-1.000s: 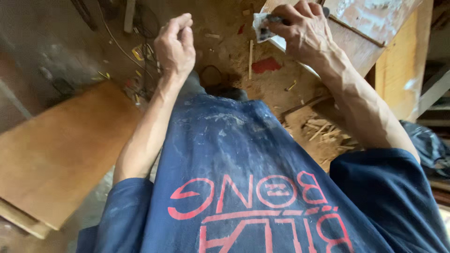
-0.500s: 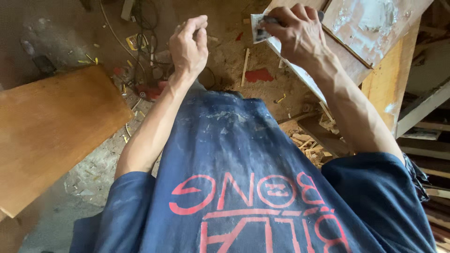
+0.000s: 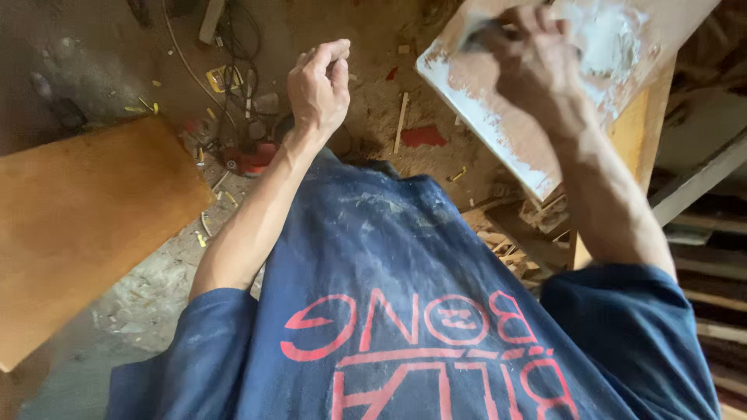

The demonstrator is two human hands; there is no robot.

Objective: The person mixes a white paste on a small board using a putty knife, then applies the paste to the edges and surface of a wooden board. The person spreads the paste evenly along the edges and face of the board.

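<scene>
A dust-streaked navy shirt [image 3: 405, 311] with red print fills the lower frame. At upper centre, the left hand [image 3: 317, 87] hangs loosely curled, fingertips drawn together, holding nothing visible, above a littered dirt floor [image 3: 373, 117]. At upper right, the blurred right hand [image 3: 537, 66] closes around a small flat tool [image 3: 478, 33] pressed against a board [image 3: 498, 124] smeared with white filler. An orange wooden panel [image 3: 85, 225] lies at left.
</scene>
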